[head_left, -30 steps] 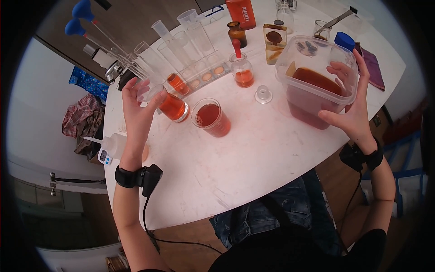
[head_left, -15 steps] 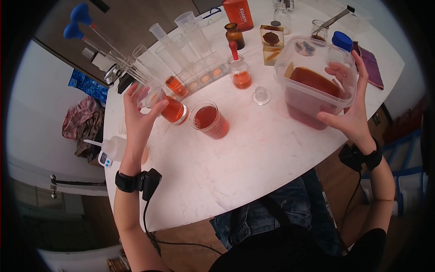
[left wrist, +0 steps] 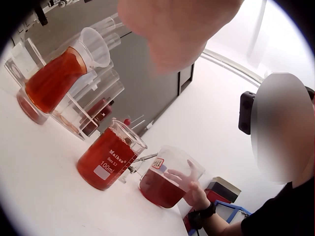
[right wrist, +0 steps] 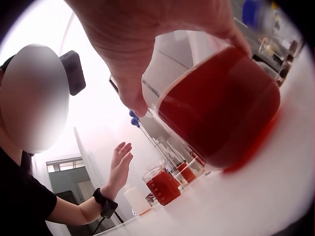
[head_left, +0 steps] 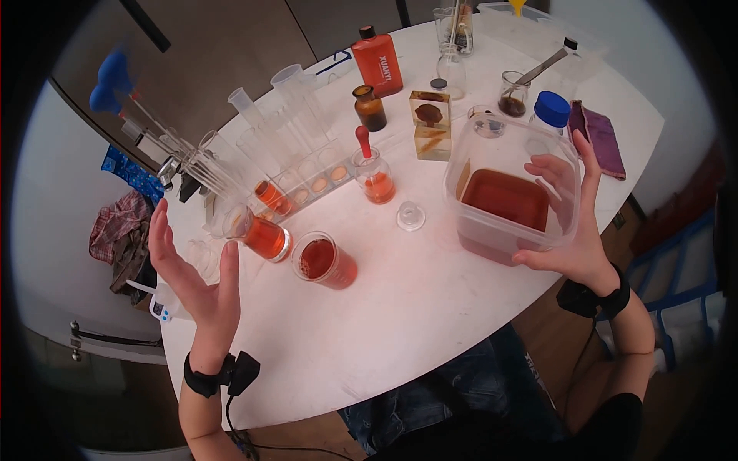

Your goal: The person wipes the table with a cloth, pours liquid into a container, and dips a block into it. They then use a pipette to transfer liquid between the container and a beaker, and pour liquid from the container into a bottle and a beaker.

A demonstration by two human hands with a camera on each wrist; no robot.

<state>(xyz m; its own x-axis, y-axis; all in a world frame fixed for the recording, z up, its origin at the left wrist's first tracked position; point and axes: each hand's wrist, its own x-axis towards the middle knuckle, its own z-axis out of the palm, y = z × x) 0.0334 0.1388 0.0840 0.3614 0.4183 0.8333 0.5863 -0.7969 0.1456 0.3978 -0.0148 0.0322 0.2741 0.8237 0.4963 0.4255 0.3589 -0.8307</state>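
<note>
My left hand (head_left: 201, 296) is raised at the left with fingers spread and nothing in its grasp. Just beyond it, a flared-mouth glass flask (head_left: 265, 238) holds orange-red liquid and stands on the white table. A beaker (left wrist: 106, 160) marked 100 ml, with red liquid and some bubbles at its rim, stands to the flask's right. On the right, my right hand (head_left: 583, 242) grips a clear square plastic tub (head_left: 484, 244) of dark red liquid, thumb at the near corner and fingers around the far side. The tub sits low over the tabletop.
Behind the flask stands a test tube rack (head_left: 330, 177), one tube holding orange liquid. A dropper bottle (head_left: 377, 180) and a clear stopper (head_left: 410, 216) lie mid-table. Farther back are a brown bottle (head_left: 370, 111), a red bottle (head_left: 378, 65) and a blue-capped bottle (head_left: 552, 109).
My left hand has let go of the flask and drawn back toward me, its fingers opening. My right hand still holds the tub. The head view has shifted, placing the tabletop lower.
</note>
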